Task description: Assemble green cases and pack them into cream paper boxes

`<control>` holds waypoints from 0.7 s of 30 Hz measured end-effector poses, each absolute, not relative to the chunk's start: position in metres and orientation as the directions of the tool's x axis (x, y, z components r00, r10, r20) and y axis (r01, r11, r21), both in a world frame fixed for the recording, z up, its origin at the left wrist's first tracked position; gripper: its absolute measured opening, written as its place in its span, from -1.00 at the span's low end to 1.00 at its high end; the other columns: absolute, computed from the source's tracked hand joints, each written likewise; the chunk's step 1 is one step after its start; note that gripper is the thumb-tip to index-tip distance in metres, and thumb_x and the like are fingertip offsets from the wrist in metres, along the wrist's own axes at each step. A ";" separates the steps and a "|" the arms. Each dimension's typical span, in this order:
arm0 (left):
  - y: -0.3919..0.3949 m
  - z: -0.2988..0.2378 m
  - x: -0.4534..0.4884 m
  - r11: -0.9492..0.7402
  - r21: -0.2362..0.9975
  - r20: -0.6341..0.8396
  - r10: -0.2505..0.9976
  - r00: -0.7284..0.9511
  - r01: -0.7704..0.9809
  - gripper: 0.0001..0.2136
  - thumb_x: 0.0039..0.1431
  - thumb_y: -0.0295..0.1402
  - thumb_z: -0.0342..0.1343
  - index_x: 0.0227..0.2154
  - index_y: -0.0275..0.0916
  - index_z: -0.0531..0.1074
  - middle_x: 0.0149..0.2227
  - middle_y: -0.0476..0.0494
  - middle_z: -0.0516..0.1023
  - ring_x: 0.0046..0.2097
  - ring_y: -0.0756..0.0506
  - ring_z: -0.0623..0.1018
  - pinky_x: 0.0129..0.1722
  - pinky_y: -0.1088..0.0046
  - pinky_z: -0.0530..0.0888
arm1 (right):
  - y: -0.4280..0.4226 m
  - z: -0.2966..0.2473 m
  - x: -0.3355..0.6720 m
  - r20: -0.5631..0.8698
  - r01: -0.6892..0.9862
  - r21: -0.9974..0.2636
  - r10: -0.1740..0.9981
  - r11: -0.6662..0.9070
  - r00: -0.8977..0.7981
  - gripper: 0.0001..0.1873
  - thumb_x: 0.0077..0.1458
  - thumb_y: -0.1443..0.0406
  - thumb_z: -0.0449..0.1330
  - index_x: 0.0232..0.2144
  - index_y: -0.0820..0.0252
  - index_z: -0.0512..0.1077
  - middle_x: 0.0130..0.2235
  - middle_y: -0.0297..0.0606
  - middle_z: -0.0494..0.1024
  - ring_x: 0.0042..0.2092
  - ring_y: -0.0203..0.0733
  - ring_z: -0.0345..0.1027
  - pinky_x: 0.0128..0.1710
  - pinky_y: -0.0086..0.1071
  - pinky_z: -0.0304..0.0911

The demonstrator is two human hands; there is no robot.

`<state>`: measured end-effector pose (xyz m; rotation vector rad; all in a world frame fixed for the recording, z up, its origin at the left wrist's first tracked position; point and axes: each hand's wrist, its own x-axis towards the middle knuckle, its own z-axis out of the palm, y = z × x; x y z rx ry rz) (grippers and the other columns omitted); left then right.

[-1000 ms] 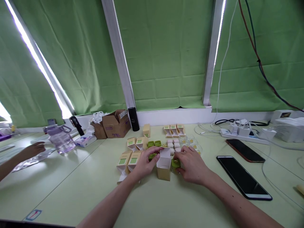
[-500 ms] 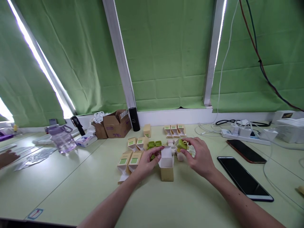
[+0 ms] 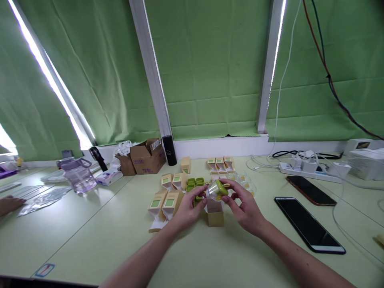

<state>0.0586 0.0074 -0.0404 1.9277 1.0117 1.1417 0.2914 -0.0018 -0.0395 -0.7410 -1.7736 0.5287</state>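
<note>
A small clear jar with a green lid and a pale loop (image 3: 221, 187) lies tilted on its side above an open cardboard box (image 3: 216, 219). My right hand (image 3: 244, 206) is closed round the lid end, thumb below and fingers above. At the clear end, the fingertips of my left hand (image 3: 190, 206) pinch the jar. The box stands on the table with its white inside partly showing; the hands and jar hide its top. Green lids (image 3: 195, 182) sit in a group behind my left hand. Several clear jars (image 3: 247, 182) stand behind my right hand.
Opened small boxes (image 3: 169, 200) stand to the left, with more boxes (image 3: 220, 165) at the back. Two phones (image 3: 309, 224) lie on the right near a power strip (image 3: 312, 173). A purple bottle (image 3: 78, 178), a brown carton (image 3: 148, 158) and another person's hand (image 3: 11, 205) are leftward.
My right hand has carried the jar left and toward the box, and my left fingers now meet its clear end. The box has shifted slightly right. The other person's hand has moved down.
</note>
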 end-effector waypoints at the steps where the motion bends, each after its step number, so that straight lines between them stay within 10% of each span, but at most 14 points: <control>1: 0.008 -0.041 0.059 -0.478 0.835 0.390 0.863 0.320 0.273 -0.51 0.32 -0.11 0.21 0.22 -0.22 0.48 0.21 -0.35 0.53 0.13 -0.29 0.54 0.20 0.12 0.44 | -0.002 -0.040 0.291 0.676 0.237 -0.659 0.700 0.714 -0.232 -0.58 0.36 0.22 0.14 0.23 -0.03 0.34 0.14 -0.14 0.54 0.00 -0.06 0.50 -0.27 -0.31 0.50; 21: 0.005 -0.038 0.059 -0.380 0.918 0.333 0.895 0.297 0.116 -0.49 0.18 -0.43 0.15 0.21 -0.23 0.50 0.01 -0.24 0.61 0.01 -0.16 0.52 0.13 0.26 0.42 | -0.001 -0.029 0.303 0.603 0.554 -0.460 0.702 0.694 -0.378 -0.61 0.33 0.27 0.10 0.18 0.07 0.33 0.13 -0.13 0.60 -0.31 -0.17 0.59 -0.33 -0.28 0.42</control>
